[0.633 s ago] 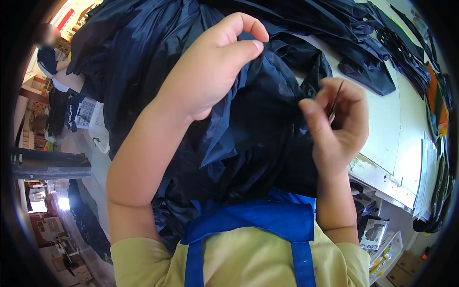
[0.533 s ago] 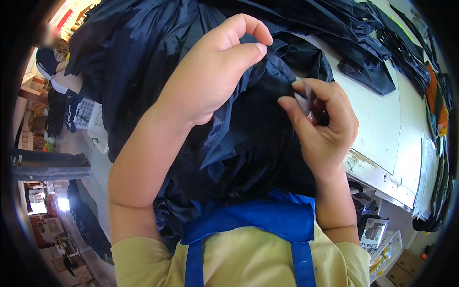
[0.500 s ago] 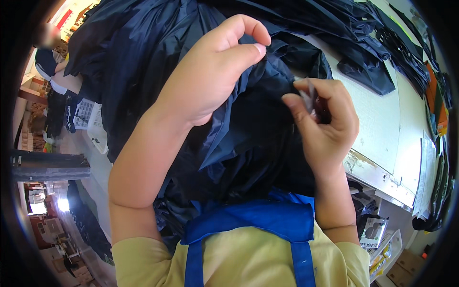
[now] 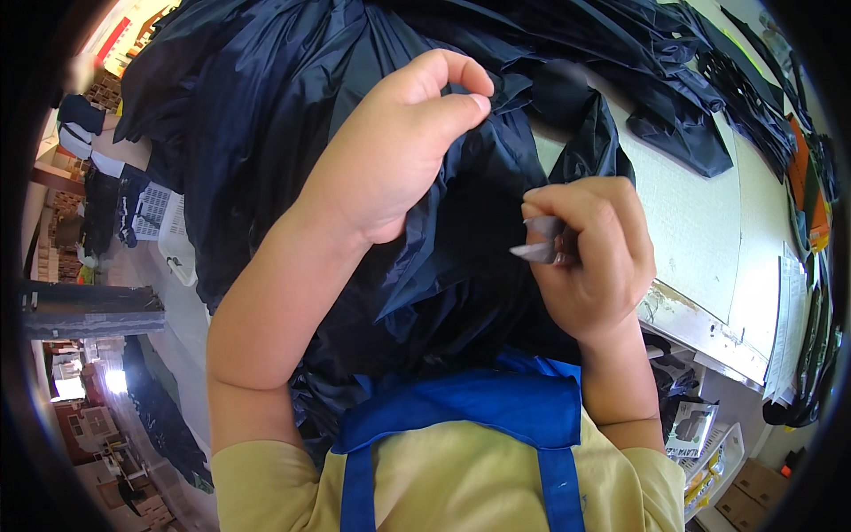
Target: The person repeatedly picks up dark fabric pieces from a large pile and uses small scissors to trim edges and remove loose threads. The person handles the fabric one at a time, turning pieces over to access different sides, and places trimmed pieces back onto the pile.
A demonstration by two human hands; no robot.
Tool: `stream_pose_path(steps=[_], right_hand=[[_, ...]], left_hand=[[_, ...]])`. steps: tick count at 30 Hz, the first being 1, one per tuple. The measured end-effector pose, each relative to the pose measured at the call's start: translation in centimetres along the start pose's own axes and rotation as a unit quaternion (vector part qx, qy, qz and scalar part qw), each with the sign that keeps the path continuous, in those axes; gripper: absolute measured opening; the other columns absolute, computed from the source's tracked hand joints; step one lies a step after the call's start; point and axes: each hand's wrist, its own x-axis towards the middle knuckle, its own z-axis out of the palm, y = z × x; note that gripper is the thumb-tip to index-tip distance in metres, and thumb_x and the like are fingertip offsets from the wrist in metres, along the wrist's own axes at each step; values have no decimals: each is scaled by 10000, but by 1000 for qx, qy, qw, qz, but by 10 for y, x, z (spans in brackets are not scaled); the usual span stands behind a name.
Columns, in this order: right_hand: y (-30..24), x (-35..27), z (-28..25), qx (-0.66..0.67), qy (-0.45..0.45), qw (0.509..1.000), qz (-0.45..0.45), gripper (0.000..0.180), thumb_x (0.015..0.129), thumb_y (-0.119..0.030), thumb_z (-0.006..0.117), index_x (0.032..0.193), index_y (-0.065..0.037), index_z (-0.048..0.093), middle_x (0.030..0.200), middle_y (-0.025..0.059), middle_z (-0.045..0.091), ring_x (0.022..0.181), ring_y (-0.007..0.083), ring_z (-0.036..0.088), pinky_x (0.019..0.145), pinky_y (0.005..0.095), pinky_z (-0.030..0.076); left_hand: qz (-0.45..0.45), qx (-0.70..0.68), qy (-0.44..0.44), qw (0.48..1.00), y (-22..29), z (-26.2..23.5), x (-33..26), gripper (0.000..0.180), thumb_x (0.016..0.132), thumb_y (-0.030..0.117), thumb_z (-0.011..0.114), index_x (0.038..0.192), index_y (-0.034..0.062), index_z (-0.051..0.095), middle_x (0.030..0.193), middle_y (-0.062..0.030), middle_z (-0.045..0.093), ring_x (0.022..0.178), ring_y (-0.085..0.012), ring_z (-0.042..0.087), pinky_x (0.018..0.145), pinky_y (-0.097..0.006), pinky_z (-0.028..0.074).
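A large dark navy garment (image 4: 266,115) of shiny fabric lies bunched over the table and against my chest. My left hand (image 4: 390,151) pinches a fold of it between thumb and fingertips, lifted high at the centre. My right hand (image 4: 589,257) is closed around a small metal thread snipper (image 4: 536,244), whose pointed tips stick out to the left toward the fabric just below my left hand. I wear a blue apron over a yellow shirt.
A pale worktable (image 4: 700,222) stretches to the right, its worn edge near my right wrist. More dark garments (image 4: 674,106) are piled at the back right. Boxes and packets (image 4: 700,443) sit under the table. Shelves and floor clutter lie at the left.
My right hand has turned and drawn in toward the fabric, the snipper's tips now pointing left instead of up. The left hand keeps its pinch on the fold.
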Motion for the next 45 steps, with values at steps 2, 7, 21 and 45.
stream_pose_path(steps=[2, 7, 21, 45], right_hand=[[1, -3, -4, 31, -57, 997, -42, 278, 628, 83, 680, 888, -7, 644, 743, 80, 562, 648, 212, 586, 557, 302, 468], [7, -15, -23, 36, -14, 995, 89, 393, 746, -146, 734, 1063, 35, 588, 855, 122, 615, 608, 156, 560, 527, 244, 457], [13, 0, -16, -56, -6, 998, 28, 284, 654, -59, 770, 916, -50, 662, 832, 55, 677, 689, 189, 622, 590, 282, 408], [14, 4, -16, 25, -26, 998, 60, 228, 663, -23, 774, 867, -21, 670, 810, 92, 672, 666, 219, 613, 610, 282, 472]], left_hand=[[0, -12, 3, 1000, -2, -3, 1, 114, 881, 121, 539, 976, 70, 575, 920, 47, 516, 924, -43, 452, 880, -209, 330], [6, -15, 9, 1000, -2, -2, -1, 109, 881, 119, 536, 971, 74, 578, 918, 48, 515, 917, -45, 449, 878, -208, 326], [5, -45, -10, 999, -2, 2, -1, 112, 883, 118, 543, 978, 67, 573, 900, 39, 514, 885, -45, 444, 834, -206, 338], [-20, -4, -7, 1000, 0, 10, -4, 122, 876, 112, 533, 989, 68, 546, 901, 49, 485, 867, -29, 424, 803, -187, 338]])
